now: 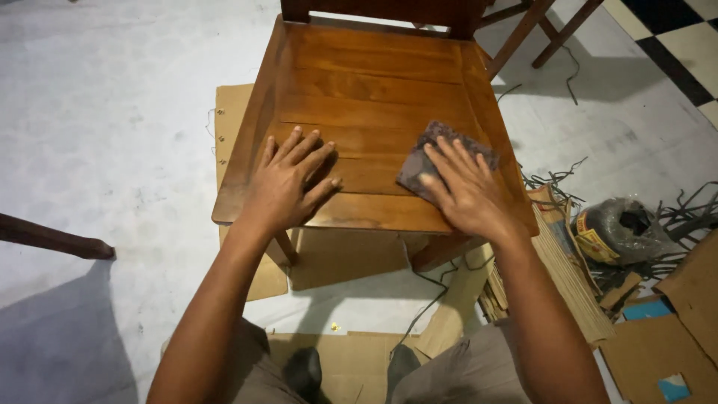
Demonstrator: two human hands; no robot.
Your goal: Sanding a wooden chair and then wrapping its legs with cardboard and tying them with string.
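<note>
Knees in grey-brown trousers fill the bottom edge, with flattened cardboard (351,359) on the floor between them and the wooden chair (374,97). Just beyond, both forearms reach to the chair's seat. At the seat's front left, the left hand (288,183) lies flat with fingers spread, its grip apart and holding nothing, simply pressing down on the slats. At the seat's front right, the right hand (464,191) lies palm down on a dark abrasive sheet (449,153) (worn and creased, by the look of it), fingers laid out over it rather than curled round, so the sheet is pinned against the wood, not clamped.

As a judgement: with only flat pressure on it, the sheet could slip out from under the fingers or fold on itself, and the chair could slide on the loose cardboard if the left hand eases off.

To the right of the chair lies a heap of corrugated scraps, dark strapping and a plastic-wrapped roll (617,228). Left of the chair, a dark wooden leg (52,239) juts in over the pale grey floor (112,112). Beyond the chair's back, another chair's legs (538,34) stand near black-and-white tiles (673,45).
</note>
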